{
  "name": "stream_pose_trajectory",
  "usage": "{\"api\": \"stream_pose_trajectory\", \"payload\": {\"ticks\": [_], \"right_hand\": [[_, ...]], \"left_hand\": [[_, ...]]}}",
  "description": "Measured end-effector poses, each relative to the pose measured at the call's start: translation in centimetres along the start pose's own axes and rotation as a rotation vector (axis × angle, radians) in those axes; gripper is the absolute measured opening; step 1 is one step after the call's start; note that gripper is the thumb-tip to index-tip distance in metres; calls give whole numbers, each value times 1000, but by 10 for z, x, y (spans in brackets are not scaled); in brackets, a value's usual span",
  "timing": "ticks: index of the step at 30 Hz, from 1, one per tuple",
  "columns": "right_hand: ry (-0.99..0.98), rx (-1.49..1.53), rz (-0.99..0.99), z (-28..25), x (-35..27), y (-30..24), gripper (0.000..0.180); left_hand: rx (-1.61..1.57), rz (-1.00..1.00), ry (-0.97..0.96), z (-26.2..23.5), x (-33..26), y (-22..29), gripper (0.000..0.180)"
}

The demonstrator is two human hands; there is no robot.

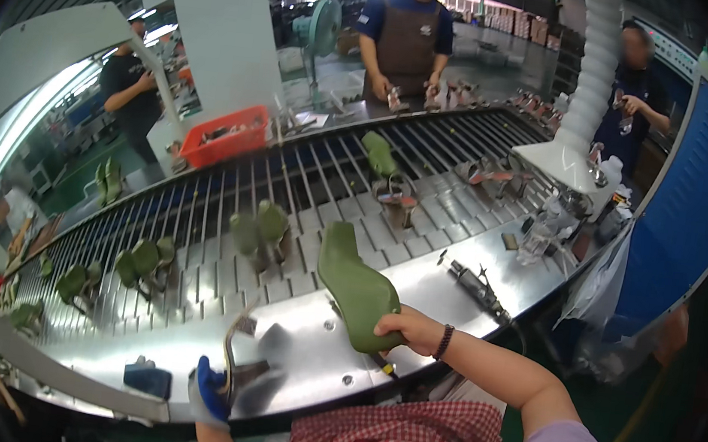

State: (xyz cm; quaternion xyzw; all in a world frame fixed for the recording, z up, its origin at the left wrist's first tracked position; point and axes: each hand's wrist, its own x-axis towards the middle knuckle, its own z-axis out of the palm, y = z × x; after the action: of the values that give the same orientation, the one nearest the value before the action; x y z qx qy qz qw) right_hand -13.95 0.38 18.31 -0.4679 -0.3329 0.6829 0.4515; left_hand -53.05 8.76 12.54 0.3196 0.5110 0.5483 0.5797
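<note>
We hold a green last (355,288) in our right hand (413,327), fingers clamped on its lower end at about 5 o'clock in the picture; the last tilts up toward 11 o'clock over the near edge of the steel bench (417,279). Our left hand (207,391), in a blue glove, sits at 7 o'clock, its fingers closed on a shoe upper (238,355) with a thin strap that curves up from the hand. Just beside it at 8 o'clock lies a small blue block (148,376). At 3 o'clock from the last, a black hand tool (478,289) lies on the bench. Beyond, a slatted conveyor (332,184) carries more green lasts (260,227) in pairs. An orange crate (226,137) stands at 11 o'clock, and three people work on the far side.
</note>
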Motion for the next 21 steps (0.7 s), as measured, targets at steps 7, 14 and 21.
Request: {"api": "stream_pose_trajectory", "payload": {"ticks": [7, 14, 21], "right_hand": [[178, -79, 287, -42, 75, -44, 36], [420, -309, -261, -81, 184, -47, 56], [485, -793, -474, -49, 159, 1, 61]], "left_hand": [[-309, -162, 124, -25, 17, -36, 34], [-64, 136, 375, -19, 3, -34, 47], [1140, 536, 92, -45, -7, -42, 71]]}}
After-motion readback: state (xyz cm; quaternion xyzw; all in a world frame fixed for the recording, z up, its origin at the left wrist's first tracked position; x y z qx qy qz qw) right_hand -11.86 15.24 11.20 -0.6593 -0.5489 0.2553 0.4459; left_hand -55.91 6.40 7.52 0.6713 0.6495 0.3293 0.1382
